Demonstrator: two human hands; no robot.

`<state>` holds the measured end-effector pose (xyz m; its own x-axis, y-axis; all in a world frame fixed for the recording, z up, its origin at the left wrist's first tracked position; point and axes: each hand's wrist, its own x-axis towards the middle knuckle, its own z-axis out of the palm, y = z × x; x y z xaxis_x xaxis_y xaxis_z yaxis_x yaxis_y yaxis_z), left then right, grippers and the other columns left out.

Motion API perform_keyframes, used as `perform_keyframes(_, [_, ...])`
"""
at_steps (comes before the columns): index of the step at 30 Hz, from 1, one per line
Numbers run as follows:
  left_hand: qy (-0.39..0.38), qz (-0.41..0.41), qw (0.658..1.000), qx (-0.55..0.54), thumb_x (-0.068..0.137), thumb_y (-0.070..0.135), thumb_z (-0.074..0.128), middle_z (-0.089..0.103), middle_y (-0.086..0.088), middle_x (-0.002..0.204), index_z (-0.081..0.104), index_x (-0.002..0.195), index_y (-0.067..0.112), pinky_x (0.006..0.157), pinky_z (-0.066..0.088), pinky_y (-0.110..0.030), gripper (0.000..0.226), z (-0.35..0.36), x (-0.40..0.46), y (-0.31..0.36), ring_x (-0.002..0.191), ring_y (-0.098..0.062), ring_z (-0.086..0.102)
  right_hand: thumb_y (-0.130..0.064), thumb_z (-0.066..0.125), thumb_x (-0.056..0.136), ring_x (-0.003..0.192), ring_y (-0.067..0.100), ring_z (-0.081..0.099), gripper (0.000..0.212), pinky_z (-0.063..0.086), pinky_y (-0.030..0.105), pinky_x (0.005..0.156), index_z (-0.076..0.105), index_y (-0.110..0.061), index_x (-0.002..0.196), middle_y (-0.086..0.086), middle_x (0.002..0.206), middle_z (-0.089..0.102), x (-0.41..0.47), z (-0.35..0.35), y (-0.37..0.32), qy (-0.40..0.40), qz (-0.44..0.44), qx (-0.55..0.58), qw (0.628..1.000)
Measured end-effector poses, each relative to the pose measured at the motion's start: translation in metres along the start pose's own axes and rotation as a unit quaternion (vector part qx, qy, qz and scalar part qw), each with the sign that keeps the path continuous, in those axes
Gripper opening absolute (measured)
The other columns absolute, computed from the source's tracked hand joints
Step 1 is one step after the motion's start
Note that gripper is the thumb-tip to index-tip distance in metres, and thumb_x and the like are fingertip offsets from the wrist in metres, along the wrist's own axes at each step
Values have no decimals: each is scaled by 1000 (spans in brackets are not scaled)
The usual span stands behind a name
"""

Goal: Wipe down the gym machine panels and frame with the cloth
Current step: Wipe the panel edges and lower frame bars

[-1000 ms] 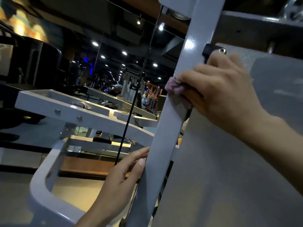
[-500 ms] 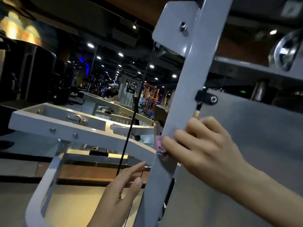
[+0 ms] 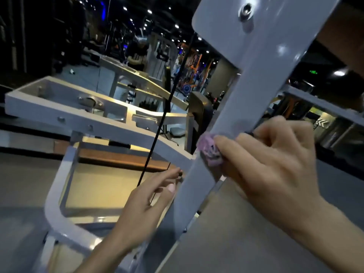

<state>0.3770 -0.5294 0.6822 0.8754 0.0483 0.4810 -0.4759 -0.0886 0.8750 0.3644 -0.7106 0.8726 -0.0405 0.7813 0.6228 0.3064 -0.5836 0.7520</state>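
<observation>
The cloth [image 3: 210, 152] is a small bunched wad of pale purple fabric, pressed against the slanted grey upright of the frame [image 3: 248, 91] about halfway up its visible length. The right hand [image 3: 275, 166] has it in its grip: the fingers are curled over the wad and hold it against the metal, so only the cloth's left end shows past the fingertips. Motion blur softens this hand, and how the thumb sits cannot be told.

The left hand [image 3: 145, 211] is lower on the same upright, on its left edge. Its fingers are stretched out nearly straight and hold nothing; the fingertips seem to touch the edge of the metal, though blur makes this uncertain.

A flat bracket with a bolt [image 3: 245, 9] sits at the upright's top. To the right of the upright is a broad grey panel [image 3: 246, 233], partly covered by the right forearm. A thin black cable [image 3: 157, 134] runs slantwise just left of the upright, above the left hand. Farther left, a white cross-arm [image 3: 65, 117] of the machine reaches outward over the floor [image 3: 21, 184]. Behind, the gym is dark, with ceiling lights and other machines.
</observation>
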Motion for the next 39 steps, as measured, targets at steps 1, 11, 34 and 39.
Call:
perform_keyframes(1, [4,-5,1000,6,101,49,51,65,23,133,59,138,42,99,50,-34,39,0,-2,-1,125,-7,61,-25,66,102,66,24,47,26,31,37,68,77,-11,83,-1,62,52,-1,3,-9,-5,4,20,1000])
perform_keyframes(11, [12,-55,998,16,101,34,54,66,25,130,61,135,46,98,54,-33,37,-8,-14,20,123,-3,61,-19,66,99,73,24,42,14,33,38,70,77,-13,93,-1,68,54,-15,3,-33,-110,29,96,989])
perform_keyframes(34, [-18,2,999,31,101,7,60,67,28,122,63,120,51,94,52,-19,47,-35,19,130,117,-2,63,-14,76,85,98,6,66,22,51,11,76,74,-17,107,-5,111,66,53,-66,-56,38,600,304,739])
perform_keyframes(39, [-73,25,993,-94,100,33,64,74,7,117,71,121,29,92,57,-36,23,-41,24,174,113,-22,68,-7,84,81,112,14,64,23,52,20,89,74,-16,100,-6,119,59,64,-58,-60,38,612,286,736])
